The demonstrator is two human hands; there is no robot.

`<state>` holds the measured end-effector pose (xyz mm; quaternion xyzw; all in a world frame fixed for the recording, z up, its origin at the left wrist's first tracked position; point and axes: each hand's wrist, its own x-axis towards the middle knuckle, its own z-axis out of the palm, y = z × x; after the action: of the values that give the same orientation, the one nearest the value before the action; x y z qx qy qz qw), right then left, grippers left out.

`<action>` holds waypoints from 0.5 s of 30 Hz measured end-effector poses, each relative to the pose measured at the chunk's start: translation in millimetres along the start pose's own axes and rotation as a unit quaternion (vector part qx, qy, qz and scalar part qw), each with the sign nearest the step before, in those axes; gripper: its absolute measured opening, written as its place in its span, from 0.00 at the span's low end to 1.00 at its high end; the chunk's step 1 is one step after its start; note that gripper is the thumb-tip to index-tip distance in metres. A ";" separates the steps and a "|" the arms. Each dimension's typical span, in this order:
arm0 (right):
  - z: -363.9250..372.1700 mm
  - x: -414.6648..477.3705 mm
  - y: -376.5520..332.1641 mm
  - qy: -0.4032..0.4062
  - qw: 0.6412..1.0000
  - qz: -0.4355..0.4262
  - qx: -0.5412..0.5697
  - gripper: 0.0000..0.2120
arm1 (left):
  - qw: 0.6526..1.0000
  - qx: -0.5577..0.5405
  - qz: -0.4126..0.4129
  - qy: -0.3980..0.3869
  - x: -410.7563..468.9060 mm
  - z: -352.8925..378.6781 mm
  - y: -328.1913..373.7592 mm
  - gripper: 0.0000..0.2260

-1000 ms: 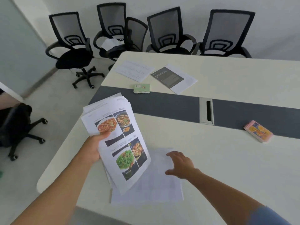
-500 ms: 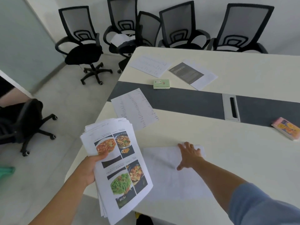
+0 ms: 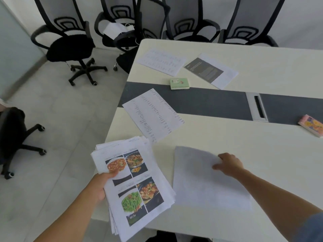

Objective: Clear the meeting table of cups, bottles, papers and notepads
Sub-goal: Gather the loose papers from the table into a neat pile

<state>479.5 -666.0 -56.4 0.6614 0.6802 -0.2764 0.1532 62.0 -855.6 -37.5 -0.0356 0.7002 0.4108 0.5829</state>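
At the near corner of the long meeting table [image 3: 227, 137], a person is gathering papers, and plenty is left on it. The bulkiest load is the stack of printed pages [image 3: 139, 180] with food photos on top, held out past the table edge over the floor. The left hand [image 3: 100, 184] clamps it at one side only, thumb on top and fingers underneath. The sheets are fanned and uneven, so I'd say a jolt or a slack grip could spill the lower ones onto the floor.

Next to it lies a blank sheet [image 3: 201, 186], just beside the stack and near the table's front edge. The right hand [image 3: 229, 165] is on its far corner with fingers bent and thumb laid across the paper. I cannot tell whether they pinch it or only press. If they only press, dragging may crease the sheet or slide it off the edge. Feeding it one-handed into that loose fan could also knock the stack askew.

Further off, a sheet of printed lists [image 3: 153, 114] lies across the dark centre strip. Beyond it sit a pale sheet [image 3: 161, 61] and a dark page [image 3: 204, 69] resting on a white one. Reaching for those with the stack hanging invites a drop.

The smallest things are easiest to overlook: a green notepad [image 3: 178, 83] at the strip's far edge, and a pink notepad [image 3: 312, 125] well apart to the right.
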 end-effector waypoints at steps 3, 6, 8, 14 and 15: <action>-44.1 -0.1 -15.9 0.058 0.985 -0.005 0.163 0.04 | 1.000 0.005 -0.025 0.014 12.0 -9.4 -6.2 0.13; -95.7 -10.7 -39.3 0.070 0.907 -0.004 0.414 0.06 | 0.999 0.016 -0.039 0.020 21.7 -14.3 -11.9 0.13; -114.8 -19.5 -58.2 0.039 0.855 -0.023 0.517 0.08 | 0.999 0.012 -0.047 0.015 24.4 -13.6 -13.2 0.15; -54.6 -29.9 -138.6 -0.140 0.805 -0.022 0.576 0.15 | 0.996 -0.090 -0.016 -0.014 28.2 -9.0 -5.6 0.20; -33.8 -33.3 -151.6 -0.170 0.805 -0.012 0.568 0.15 | 0.994 -0.110 -0.011 -0.024 28.0 -7.8 -5.1 0.23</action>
<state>338.2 -669.4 16.1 0.5649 0.3725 -0.7229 -0.1400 49.6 -851.8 -64.0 -0.0974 0.6365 0.4795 0.5962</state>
